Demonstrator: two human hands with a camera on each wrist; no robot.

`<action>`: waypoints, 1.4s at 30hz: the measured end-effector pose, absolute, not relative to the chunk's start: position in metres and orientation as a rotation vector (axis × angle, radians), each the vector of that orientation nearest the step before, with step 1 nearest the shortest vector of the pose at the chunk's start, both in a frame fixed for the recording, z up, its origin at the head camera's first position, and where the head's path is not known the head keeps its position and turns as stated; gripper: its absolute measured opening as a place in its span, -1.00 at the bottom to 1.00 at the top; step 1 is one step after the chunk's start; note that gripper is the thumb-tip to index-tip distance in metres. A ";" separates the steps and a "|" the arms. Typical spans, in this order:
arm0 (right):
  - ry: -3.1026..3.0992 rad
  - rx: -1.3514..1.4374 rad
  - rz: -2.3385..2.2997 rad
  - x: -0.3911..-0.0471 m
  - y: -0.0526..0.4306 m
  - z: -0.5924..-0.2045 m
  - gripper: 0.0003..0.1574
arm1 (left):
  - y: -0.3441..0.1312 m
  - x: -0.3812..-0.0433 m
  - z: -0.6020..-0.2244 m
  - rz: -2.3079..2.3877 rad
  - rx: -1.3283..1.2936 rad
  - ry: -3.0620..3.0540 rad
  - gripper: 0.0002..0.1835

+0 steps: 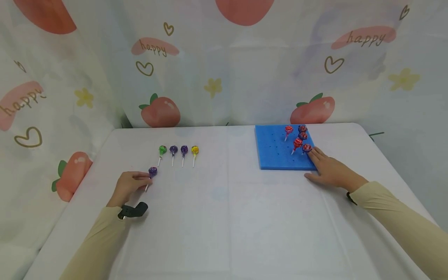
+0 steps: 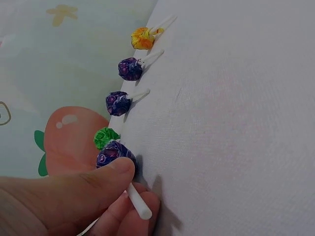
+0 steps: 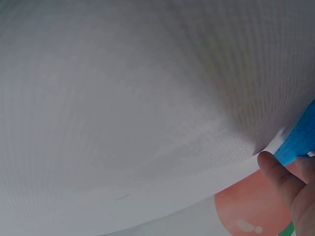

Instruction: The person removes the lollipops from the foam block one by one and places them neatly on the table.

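A purple-wrapped lollipop (image 1: 152,172) is pinched between the thumb and fingers of my left hand (image 1: 130,186), its white stick (image 2: 140,202) pointing down past the fingers in the left wrist view. Behind it lie a green lollipop (image 1: 162,150), two purple lollipops (image 1: 173,149) and a yellow lollipop (image 1: 195,150) in a row. My right hand (image 1: 330,170) rests at the right edge of a blue foam board (image 1: 276,157), fingers extended along its side. Several red and dark-wrapped lollipops (image 1: 297,143) stand in the board's right half, sticks down.
The white-covered table (image 1: 196,221) spreads between the two hands. Rows of small holes (image 1: 274,146) dot the board's left and middle. A printed cloth curtain (image 1: 245,77) hangs behind the table and along its left side.
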State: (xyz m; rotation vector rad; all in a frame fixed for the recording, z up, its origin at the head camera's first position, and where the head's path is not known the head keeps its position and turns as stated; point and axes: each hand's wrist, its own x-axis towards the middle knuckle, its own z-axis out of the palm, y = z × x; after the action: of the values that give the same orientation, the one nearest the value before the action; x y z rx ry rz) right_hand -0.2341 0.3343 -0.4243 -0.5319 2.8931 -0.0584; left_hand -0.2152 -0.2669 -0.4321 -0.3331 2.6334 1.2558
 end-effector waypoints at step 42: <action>2.887 -0.534 -0.065 -0.234 0.334 -0.424 0.08 | -0.263 -0.216 -0.429 1.297 -0.350 2.583 -0.59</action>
State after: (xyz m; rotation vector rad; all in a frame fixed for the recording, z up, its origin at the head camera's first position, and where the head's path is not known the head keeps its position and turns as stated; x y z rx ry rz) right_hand -0.2340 0.3339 -0.4239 -0.5343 2.8872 -0.0649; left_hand -0.2155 -0.2632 -0.4289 -0.3501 2.5825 1.2970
